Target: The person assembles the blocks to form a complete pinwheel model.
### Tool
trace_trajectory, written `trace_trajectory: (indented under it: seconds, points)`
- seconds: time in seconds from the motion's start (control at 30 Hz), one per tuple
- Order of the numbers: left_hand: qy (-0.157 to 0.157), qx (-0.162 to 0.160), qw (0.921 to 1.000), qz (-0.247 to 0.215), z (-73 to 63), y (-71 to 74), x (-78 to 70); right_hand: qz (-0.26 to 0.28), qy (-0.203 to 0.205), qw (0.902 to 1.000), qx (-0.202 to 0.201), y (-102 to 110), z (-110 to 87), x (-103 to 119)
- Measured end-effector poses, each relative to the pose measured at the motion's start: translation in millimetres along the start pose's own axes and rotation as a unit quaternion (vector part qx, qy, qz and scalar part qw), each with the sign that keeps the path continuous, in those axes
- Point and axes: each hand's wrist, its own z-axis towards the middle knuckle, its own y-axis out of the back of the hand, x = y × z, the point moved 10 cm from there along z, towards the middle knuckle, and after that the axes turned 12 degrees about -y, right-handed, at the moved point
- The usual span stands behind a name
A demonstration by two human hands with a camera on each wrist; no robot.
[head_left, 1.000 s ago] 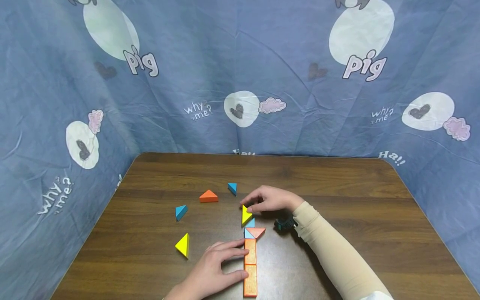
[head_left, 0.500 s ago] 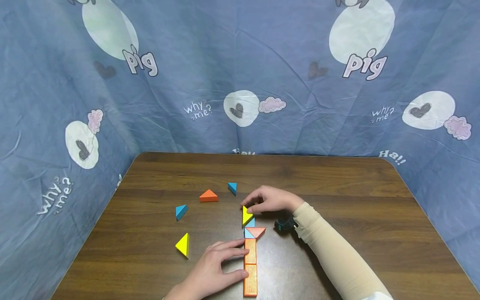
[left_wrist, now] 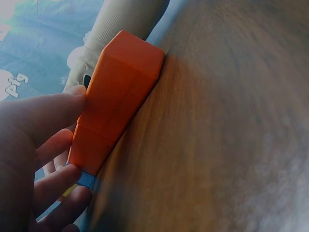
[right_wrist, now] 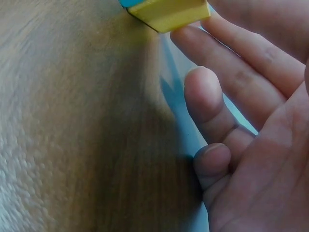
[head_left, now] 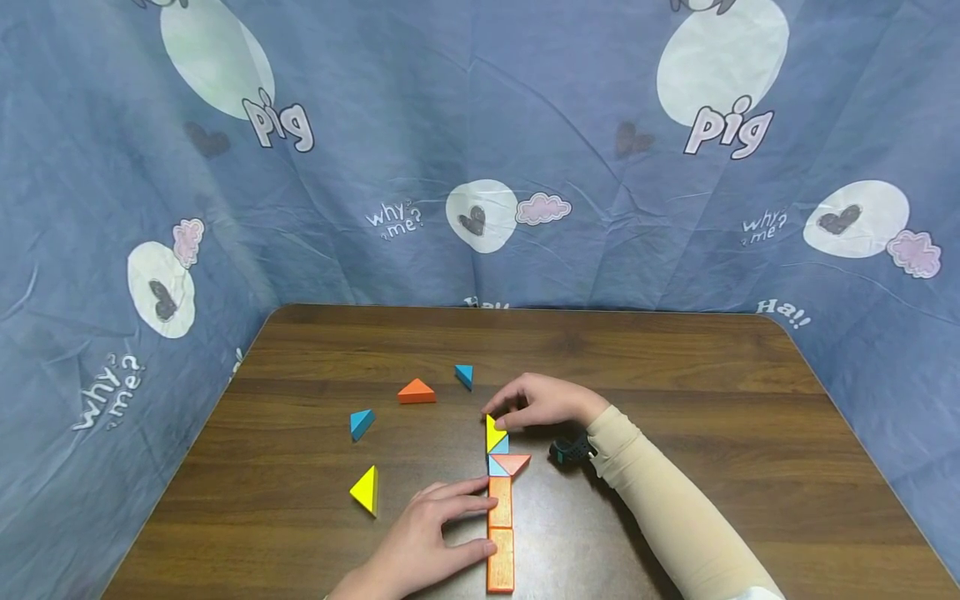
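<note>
Near the front, two orange rectangular blocks (head_left: 500, 503) lie end to end in a column. My left hand (head_left: 420, 533) rests its thumb and fingertips along their left side, fingers extended; the left wrist view shows the thumb tip on the orange side face (left_wrist: 116, 92). Beyond the blocks are a light blue triangular block (head_left: 496, 468), a salmon triangular block (head_left: 514, 463) jutting right, and another light blue triangular block (head_left: 501, 447). At the column's far end, my right hand (head_left: 546, 400) pinches a yellow triangular block (head_left: 492, 435), its slanted side against the blue one.
Loose on the table's left half are a yellow triangular block (head_left: 366, 490), a blue one (head_left: 362, 424), an orange one (head_left: 416, 392) and a small blue one (head_left: 465, 376). A black strapped device (head_left: 570, 451) sits at the right wrist. A blue printed curtain (head_left: 600, 250) surrounds the table (head_left: 712, 417).
The yellow triangular block in my right hand has slid slightly nearer and to the right, meeting the light blue one along its slanted side. My left hand has stayed in place.
</note>
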Motion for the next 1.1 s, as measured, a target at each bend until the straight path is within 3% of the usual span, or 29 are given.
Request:
trace_trajectory:
  seconds: [0.77, 1.1]
  points:
    - [0.014, 0.017, 0.9997, -0.014, -0.4, -2.7, 3.1, 0.013, 0.010, 0.9999, 0.002, -0.2, -1.2, 0.3]
    - [0.001, 0.009, 1.0000, -0.004, 0.9, -0.2, -0.3, 0.021, 0.023, 0.9995, 0.001, -1.1, -0.6, 0.5]
